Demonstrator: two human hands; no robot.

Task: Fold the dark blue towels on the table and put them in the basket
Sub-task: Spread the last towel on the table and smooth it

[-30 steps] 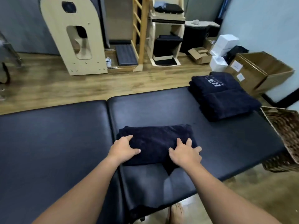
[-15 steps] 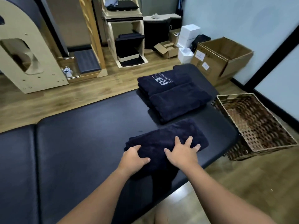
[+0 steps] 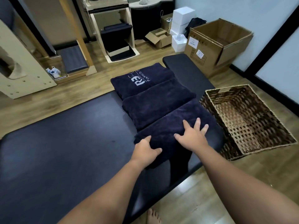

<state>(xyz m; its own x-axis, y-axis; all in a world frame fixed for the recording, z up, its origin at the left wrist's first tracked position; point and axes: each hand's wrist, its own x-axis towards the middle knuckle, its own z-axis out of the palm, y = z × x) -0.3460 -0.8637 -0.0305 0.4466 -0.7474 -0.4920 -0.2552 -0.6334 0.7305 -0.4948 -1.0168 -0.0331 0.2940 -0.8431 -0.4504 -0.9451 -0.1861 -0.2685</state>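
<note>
A folded dark blue towel (image 3: 174, 125) lies near the right end of the black padded table (image 3: 64, 143). My left hand (image 3: 145, 151) rests on its near left corner, thumb stretched over the top. My right hand (image 3: 192, 136) presses flat on it with fingers spread. A strip of the towel hangs over the table's near edge. Just behind lie two more folded dark blue towels (image 3: 155, 101), the rear one showing a white logo. The wicker basket (image 3: 249, 151) stands on the floor right of the table, with nothing inside.
An open cardboard box (image 3: 215, 46) and white boxes (image 3: 182, 16) stand by the far right wall. Wooden equipment (image 3: 21, 75) and a shelf unit (image 3: 116, 38) stand across the wooden floor behind the table. My bare foot (image 3: 152, 217) shows below the table edge.
Both hands have slid the folded towel to the right along the table, up against the two folded towels and close to the basket. The view has turned right with them.
</note>
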